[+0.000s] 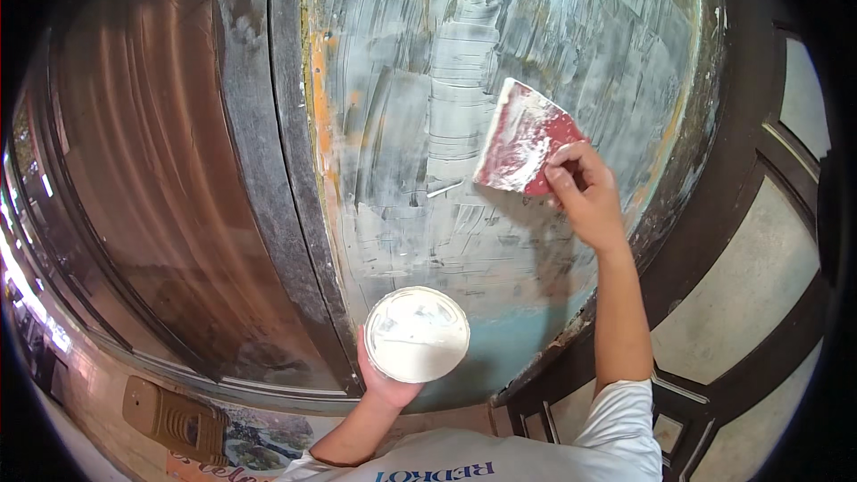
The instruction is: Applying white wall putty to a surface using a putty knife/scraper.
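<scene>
My right hand [586, 192] pinches a red, flat putty spreader [528, 138] by its right edge. White paste is smeared across the spreader's face and along its left edge. Behind it stands a wall panel [393, 161] streaked with grey and white filler, with a band of fresher, ridged paste left of the spreader. I cannot tell whether the spreader touches the panel. Lower down, my left hand [386, 381] is wrapped round a round tub [418, 336] of white paste, its top facing up. Most of that hand's fingers are hidden by the tub.
Left of the panel runs a dark wooden post [308, 214], then a glossy brown board [161, 178]. On the right is a dark frame with pale panes [732, 295]. A brown plastic object [174, 415] and a printed picture mat [263, 433] lie at lower left.
</scene>
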